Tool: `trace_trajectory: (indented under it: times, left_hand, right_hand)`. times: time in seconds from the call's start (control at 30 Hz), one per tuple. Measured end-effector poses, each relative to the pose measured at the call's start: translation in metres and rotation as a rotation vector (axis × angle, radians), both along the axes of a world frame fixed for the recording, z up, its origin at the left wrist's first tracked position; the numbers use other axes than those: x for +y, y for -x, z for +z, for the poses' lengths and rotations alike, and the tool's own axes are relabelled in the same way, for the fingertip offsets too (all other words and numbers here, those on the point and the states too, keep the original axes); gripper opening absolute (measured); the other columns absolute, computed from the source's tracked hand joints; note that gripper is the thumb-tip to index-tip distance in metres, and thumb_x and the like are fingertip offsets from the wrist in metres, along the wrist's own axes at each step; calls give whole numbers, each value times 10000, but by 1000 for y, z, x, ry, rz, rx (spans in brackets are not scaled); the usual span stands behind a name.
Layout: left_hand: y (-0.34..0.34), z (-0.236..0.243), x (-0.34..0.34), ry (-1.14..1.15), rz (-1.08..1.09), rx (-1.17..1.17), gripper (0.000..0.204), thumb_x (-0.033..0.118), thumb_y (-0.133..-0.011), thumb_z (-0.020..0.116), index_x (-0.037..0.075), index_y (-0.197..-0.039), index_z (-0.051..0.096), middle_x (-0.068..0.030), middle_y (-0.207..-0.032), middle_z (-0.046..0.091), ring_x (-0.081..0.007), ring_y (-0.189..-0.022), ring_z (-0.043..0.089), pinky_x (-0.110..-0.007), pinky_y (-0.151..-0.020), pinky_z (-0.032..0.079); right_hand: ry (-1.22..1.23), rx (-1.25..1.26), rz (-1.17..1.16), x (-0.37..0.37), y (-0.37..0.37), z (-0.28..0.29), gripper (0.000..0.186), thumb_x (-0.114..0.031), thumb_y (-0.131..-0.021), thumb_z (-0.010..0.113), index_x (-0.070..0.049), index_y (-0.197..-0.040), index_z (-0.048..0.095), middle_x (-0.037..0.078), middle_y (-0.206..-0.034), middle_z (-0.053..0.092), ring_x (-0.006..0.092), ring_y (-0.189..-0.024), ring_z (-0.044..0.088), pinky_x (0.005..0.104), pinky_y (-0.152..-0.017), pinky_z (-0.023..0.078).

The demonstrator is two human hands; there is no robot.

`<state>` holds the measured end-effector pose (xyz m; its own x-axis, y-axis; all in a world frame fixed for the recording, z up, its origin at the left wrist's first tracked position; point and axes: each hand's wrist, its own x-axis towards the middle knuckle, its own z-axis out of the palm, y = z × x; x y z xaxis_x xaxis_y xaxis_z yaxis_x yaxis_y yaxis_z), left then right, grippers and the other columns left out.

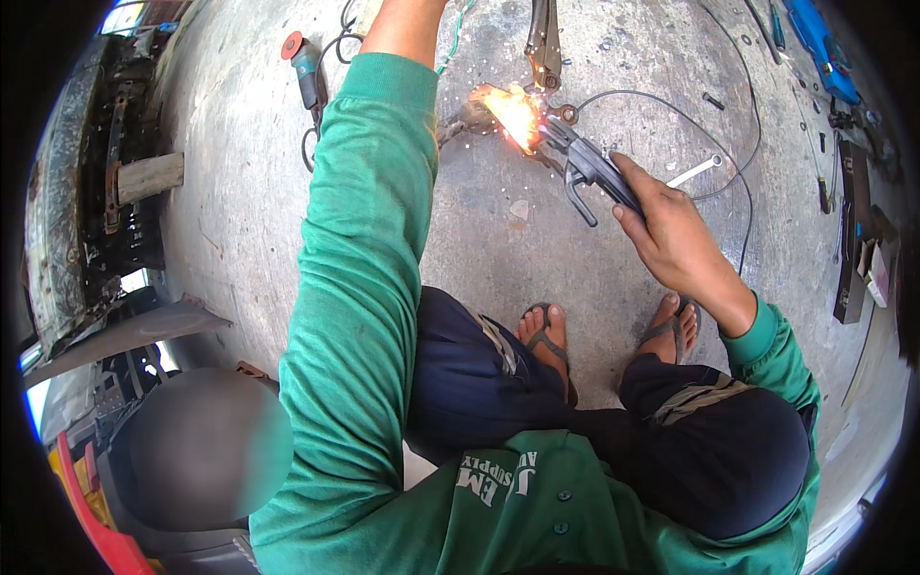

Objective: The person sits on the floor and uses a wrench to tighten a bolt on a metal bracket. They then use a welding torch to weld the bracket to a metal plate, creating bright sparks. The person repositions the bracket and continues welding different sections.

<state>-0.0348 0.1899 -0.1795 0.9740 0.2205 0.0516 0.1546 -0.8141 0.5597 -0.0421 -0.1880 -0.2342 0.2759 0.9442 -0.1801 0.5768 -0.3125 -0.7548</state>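
My right hand (678,235) is wrapped round the handle of a dark welding electrode holder (596,171) with a lever on its near side. The holder's jaws end at a bright orange flare with flying sparks (516,113). Glare hides the contact point there. Beside the flare lies a dark rusty metal piece (466,123), partly washed out by the light. A long brown metal arm (544,46) runs down from the top edge to a metal ring (567,113) close to the jaws. My left forearm (402,29) reaches out past the top edge, so that hand is out of sight.
An angle grinder (307,77) lies on the concrete floor at left. A wrench (696,171), a bolt (713,100) and a black cable (661,107) lie at right. Farther right are a blue tool (822,50) and a dark metal bar (851,235). Machinery with a wooden block (149,177) stands left.
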Motion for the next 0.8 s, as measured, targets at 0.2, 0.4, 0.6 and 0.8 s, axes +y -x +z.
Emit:
trace_trajectory:
  times: [0.2, 0.4, 0.6, 0.8]
  left_hand:
    - [5, -3, 15, 2, -37, -17, 390, 167, -927, 720, -15, -1272, 698, -193, -1105, 759, -285, -1000, 712, -393, -901, 555]
    - [5, 2, 6, -5, -21, -3, 368, 157, -926, 711, -12, -1254, 704, -189, -1079, 760, -278, -980, 713, -389, -884, 557]
    - [4, 5, 7, -16, -33, 21, 373, 155, -928, 714, -10, -1262, 703, -182, -1066, 759, -277, -970, 708, -391, -884, 556]
    - [4, 1, 6, 3, -32, -10, 378, 153, -925, 721, -15, -1264, 701, -183, -1073, 757, -280, -978, 704, -390, -887, 555]
  right_hand:
    - [-91, 19, -93, -15, -6, 22, 563, -65, -909, 682, -8, -1436, 490, 274, -1180, 674, 464, -1070, 686, 476, -914, 548]
    - [-112, -29, -17, -16, -3, 11, 512, -65, -922, 677, 2, -1410, 538, 234, -1171, 665, 454, -1000, 684, 486, -854, 547]
    - [-142, -54, 14, -12, 0, 7, 511, -68, -937, 659, 4, -1425, 527, 235, -1130, 653, 461, -957, 676, 503, -814, 541]
    - [-71, -19, 18, -9, 1, 7, 509, -66, -949, 649, 37, -1434, 531, 235, -1077, 642, 424, -964, 672, 447, -851, 521]
